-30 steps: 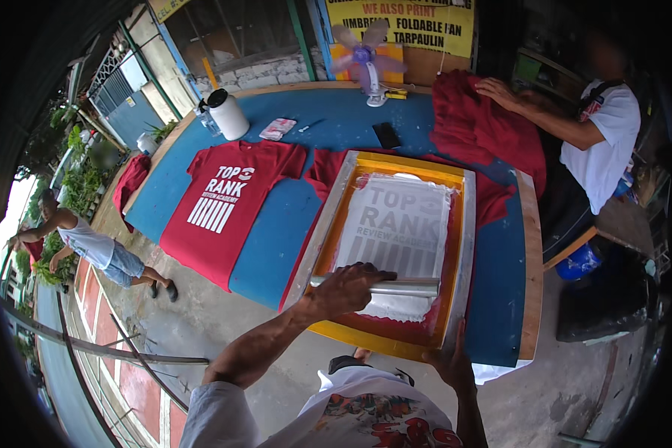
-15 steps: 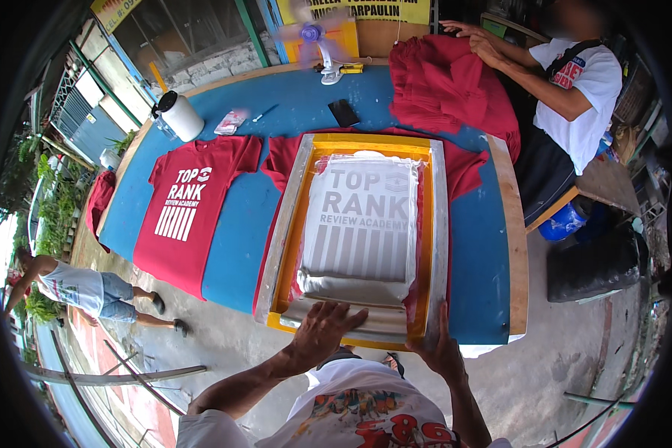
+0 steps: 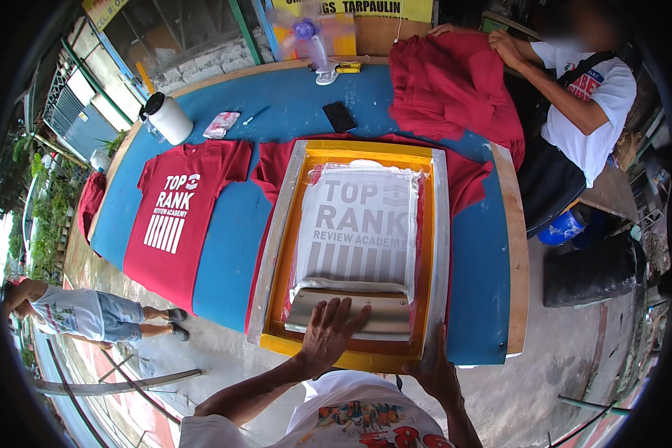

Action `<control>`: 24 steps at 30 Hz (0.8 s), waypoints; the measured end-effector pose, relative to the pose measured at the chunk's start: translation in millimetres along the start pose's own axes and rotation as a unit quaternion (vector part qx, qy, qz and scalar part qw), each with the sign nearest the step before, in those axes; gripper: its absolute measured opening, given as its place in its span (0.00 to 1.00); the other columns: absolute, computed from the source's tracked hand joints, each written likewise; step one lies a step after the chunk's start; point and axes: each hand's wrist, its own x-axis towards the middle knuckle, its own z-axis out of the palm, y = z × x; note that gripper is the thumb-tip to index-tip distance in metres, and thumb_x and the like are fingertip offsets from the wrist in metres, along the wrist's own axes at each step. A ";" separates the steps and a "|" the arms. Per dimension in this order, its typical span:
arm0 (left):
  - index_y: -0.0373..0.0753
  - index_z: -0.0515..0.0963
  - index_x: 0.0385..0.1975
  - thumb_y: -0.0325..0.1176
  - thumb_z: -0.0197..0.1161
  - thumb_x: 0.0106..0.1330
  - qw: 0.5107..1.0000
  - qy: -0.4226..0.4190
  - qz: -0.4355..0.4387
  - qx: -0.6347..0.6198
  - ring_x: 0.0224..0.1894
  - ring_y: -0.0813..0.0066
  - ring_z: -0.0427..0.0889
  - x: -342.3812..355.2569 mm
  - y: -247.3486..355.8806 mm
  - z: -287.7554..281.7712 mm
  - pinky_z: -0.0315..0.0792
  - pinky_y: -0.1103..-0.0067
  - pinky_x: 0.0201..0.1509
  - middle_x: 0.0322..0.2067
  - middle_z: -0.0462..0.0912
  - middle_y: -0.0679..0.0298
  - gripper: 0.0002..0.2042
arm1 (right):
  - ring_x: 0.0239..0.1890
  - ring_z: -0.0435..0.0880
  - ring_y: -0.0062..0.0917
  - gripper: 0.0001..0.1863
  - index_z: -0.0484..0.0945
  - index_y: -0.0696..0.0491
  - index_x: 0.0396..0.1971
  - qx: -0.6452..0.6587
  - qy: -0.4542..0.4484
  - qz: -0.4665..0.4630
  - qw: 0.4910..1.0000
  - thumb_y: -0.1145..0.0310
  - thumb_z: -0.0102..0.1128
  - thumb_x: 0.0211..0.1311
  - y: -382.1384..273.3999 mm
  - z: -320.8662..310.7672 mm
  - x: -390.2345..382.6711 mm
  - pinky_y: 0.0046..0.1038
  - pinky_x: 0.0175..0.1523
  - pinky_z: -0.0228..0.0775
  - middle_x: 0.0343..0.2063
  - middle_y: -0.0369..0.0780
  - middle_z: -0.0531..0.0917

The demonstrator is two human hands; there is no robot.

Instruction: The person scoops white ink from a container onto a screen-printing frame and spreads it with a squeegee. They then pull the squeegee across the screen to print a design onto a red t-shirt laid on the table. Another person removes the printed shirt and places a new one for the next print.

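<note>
A screen-printing frame (image 3: 440,246) with grey outer bars and a yellow inner border lies over a red T-shirt (image 3: 467,179), most of which it hides. Its pale mesh (image 3: 355,201) shows lettering and a row of stripes. Across the mesh's near end stands a wide metal squeegee (image 3: 388,312), with a ridge of white ink (image 3: 351,285) along its far side. My left hand (image 3: 330,332) holds the squeegee, fingers spread over its metal face. Gripping the frame's near right corner is my right hand (image 3: 434,371), its fingers partly hidden.
A printed red T-shirt (image 3: 175,216) lies left on the blue table (image 3: 224,254). Behind are a white jug (image 3: 168,118), a dark flat object (image 3: 339,117) and a small fan (image 3: 317,52). At right, a co-worker (image 3: 590,104) handles piled red shirts (image 3: 455,89). Another person (image 3: 89,310) is at left.
My left hand and the squeegee have shifted slightly away from the frame's near edge; more of the squeegee's metal face shows. The co-worker's hands have moved onto the red pile.
</note>
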 end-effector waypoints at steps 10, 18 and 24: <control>0.51 0.77 0.72 0.19 0.69 0.60 0.992 0.108 0.040 0.056 0.59 0.57 0.78 211.1 -129.4 39.2 0.72 0.58 0.65 0.53 0.78 0.56 0.36 | 0.76 0.71 0.69 0.79 0.35 0.66 0.86 -0.008 -0.025 0.076 0.997 0.37 0.86 0.56 -3.4 -0.9 3.7 0.54 0.77 0.72 0.77 0.73 0.62; 0.47 0.84 0.67 0.16 0.63 0.65 0.997 0.022 0.053 -0.058 0.57 0.53 0.88 282.2 -186.7 8.0 0.80 0.58 0.66 0.52 0.89 0.54 0.30 | 0.82 0.62 0.65 0.79 0.38 0.69 0.85 -0.042 -0.018 0.056 0.997 0.37 0.86 0.55 -10.7 -4.0 4.8 0.52 0.83 0.62 0.81 0.71 0.57; 0.45 0.85 0.66 0.16 0.62 0.64 0.990 0.110 0.081 -0.043 0.58 0.51 0.87 286.3 -205.7 -6.9 0.78 0.54 0.68 0.55 0.90 0.51 0.29 | 0.83 0.61 0.64 0.79 0.41 0.72 0.83 -0.046 -0.032 0.084 0.995 0.35 0.86 0.55 -16.9 -6.0 10.0 0.50 0.83 0.63 0.81 0.72 0.56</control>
